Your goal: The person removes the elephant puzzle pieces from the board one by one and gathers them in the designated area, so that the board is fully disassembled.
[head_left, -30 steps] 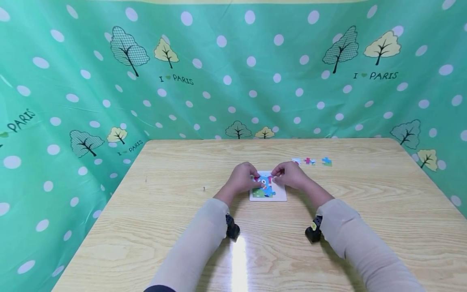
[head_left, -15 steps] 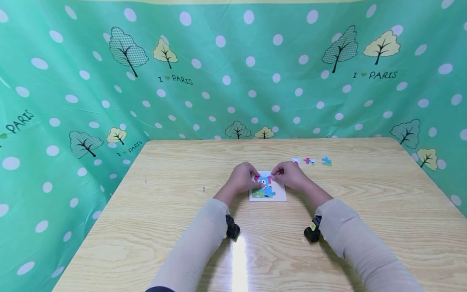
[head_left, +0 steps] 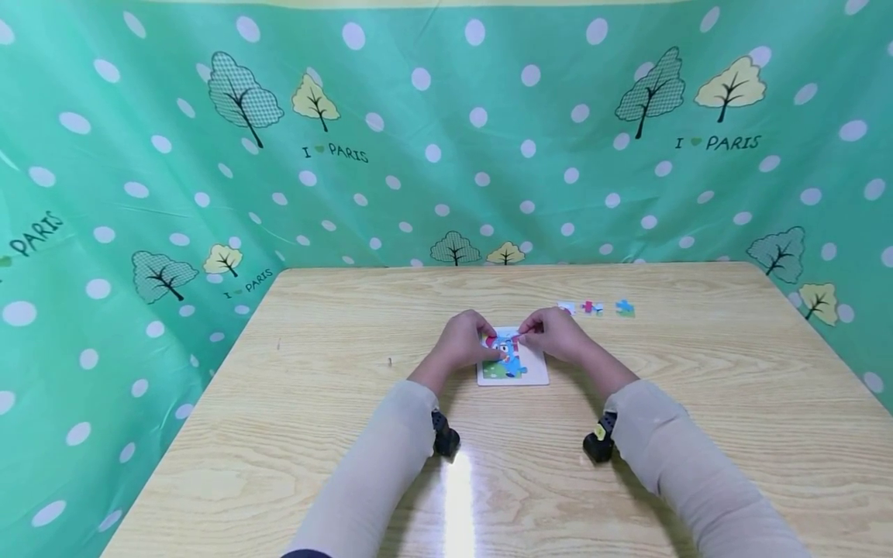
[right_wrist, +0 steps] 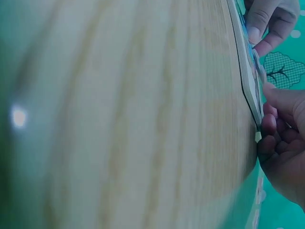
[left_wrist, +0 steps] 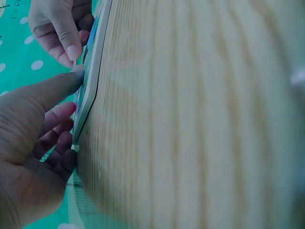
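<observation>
A small white-framed puzzle board (head_left: 513, 377) with a blue cartoon figure lies flat at the middle of the wooden table (head_left: 335, 341). My left hand (head_left: 462, 342) is at the board's upper left corner, by a red patch. Its thumb lies on the board (left_wrist: 93, 71) and its fingers curl at the edge. My right hand (head_left: 555, 334) is at the upper right corner and pinches a small red puzzle piece (head_left: 521, 335) over the board's top. In the right wrist view the right hand (right_wrist: 284, 138) curls against the board (right_wrist: 248, 81), opposite the left hand (right_wrist: 267, 19).
Three loose puzzle pieces lie to the right behind the board: a white one (head_left: 567, 307), a red-blue one (head_left: 592, 308) and a blue-green one (head_left: 625, 308). A green dotted cloth (head_left: 446, 139) hangs behind and beside the table. A wrist camera (head_left: 444, 440) is strapped under each sleeve.
Both hands stay at the board's top edge. Only the fingertips and the red piece have shifted slightly.
</observation>
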A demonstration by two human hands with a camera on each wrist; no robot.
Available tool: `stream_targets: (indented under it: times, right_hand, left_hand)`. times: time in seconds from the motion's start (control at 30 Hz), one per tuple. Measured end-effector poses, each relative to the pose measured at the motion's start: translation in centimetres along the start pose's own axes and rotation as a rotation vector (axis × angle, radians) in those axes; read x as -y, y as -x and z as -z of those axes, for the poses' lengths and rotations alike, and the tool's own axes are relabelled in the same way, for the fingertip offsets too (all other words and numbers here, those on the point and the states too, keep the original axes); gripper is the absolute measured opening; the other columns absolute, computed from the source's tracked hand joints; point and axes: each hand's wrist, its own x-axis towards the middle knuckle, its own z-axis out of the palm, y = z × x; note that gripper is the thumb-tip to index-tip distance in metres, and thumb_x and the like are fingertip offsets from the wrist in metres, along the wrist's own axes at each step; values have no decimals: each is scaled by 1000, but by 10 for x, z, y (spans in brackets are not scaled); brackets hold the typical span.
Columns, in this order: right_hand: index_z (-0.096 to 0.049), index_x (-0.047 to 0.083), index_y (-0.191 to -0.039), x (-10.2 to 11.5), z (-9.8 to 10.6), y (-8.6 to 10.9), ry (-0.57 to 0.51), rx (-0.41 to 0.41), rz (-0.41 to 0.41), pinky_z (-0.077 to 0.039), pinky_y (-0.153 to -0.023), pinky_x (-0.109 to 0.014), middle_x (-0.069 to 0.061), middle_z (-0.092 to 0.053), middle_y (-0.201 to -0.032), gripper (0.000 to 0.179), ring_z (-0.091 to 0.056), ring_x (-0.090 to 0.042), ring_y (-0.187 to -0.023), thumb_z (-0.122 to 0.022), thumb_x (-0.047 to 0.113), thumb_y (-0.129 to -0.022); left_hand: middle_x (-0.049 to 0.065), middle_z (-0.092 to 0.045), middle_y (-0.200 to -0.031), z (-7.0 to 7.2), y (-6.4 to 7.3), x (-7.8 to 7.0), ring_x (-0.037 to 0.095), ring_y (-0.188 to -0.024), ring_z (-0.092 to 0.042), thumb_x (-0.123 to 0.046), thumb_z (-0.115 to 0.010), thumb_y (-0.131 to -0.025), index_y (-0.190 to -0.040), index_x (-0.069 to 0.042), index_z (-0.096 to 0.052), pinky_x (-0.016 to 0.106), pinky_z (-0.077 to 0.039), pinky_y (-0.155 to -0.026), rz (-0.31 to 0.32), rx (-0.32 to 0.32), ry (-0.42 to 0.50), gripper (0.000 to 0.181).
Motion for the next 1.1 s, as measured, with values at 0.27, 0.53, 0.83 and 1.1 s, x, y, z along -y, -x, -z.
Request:
stream_targets:
  times: [0.27, 0.53, 0.83, 1.1]
  right_hand:
    - [-72, 6, -100, -5, 8, 7, -71, -24, -10, -50, -72, -32, -6, -66, -92, 11, -57, -20, -82, -69, 11, -91]
    - [-72, 7, -103, -8, 21, 18, -162, -41, -51, -54, -77, -30, -7, -67, -96, 13, -62, -21, -89, -70, 14, -91]
    - [-71, 3, -104, -17, 27, 28, -277, -57, -76, -56, -77, -32, -10, -69, -98, 16, -66, -23, -91, -71, 8, -90]
    - [-71, 0, -104, -29, 35, 34, -322, -88, -64, -57, -76, -30, -11, -70, -99, 18, -67, -22, -93, -72, 7, -88]
  left_hand:
    - [-1, -57, -104, -1, 0, 2, 17, -98, -53, -30, -87, -74, -91, -15, -70, 34, -45, -96, -10, -5, -6, 29]
    - [-1, -60, -104, -1, 1, 4, 17, -99, -55, -32, -85, -76, -95, -13, -75, 33, -46, -95, -69, -15, -19, 28]
    - [-1, -63, -109, -2, 1, 11, 18, -106, -56, -33, -84, -77, -102, -12, -76, 33, -43, -99, -106, -5, -3, 34]
    - [0, -63, -122, 1, 3, 17, 19, -118, -54, -32, -85, -77, -113, -12, -74, 34, -40, -104, -127, 15, 16, 42]
